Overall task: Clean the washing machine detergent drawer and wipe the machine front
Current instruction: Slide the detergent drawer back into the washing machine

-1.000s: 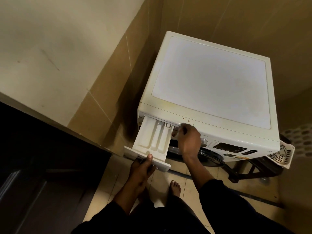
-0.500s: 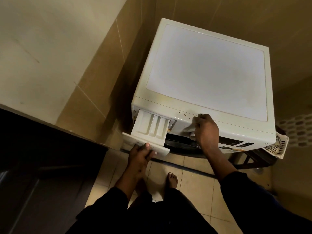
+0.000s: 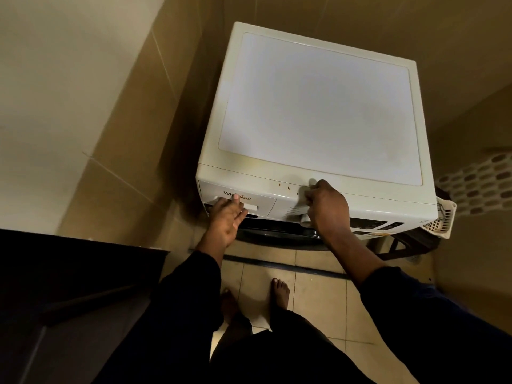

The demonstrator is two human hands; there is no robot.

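At the washing machine (image 3: 318, 106) front, our flat left hand (image 3: 225, 217) presses the shut drawer (image 3: 263, 203). Our right hand (image 3: 327, 209) grips a pale thing (image 3: 308, 195).

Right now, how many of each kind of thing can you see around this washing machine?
Washing machine: 1
Hands: 2, left hand and right hand
Bare feet: 2
Pale cloth, gripped by the right hand: 1
White basket: 1
Total: 7
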